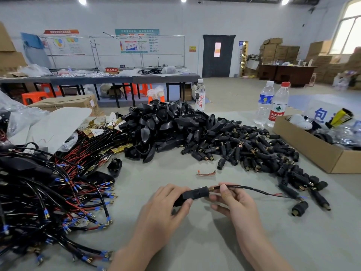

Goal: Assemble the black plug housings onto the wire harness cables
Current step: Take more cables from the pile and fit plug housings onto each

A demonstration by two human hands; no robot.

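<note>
Plug housing (192, 195), at six o'clock just over the surface (156, 169), is gripped in my left hand (166, 204). The fingers (224, 189) of my right hand (232, 200) pinch the cable (252, 189) at its mouth. It looks rigid and light, I judge. The cable flops, so hold it close in.

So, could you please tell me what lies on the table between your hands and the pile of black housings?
In the head view, one small copper-coloured wire scrap lies there on the otherwise bare grey table.
</note>
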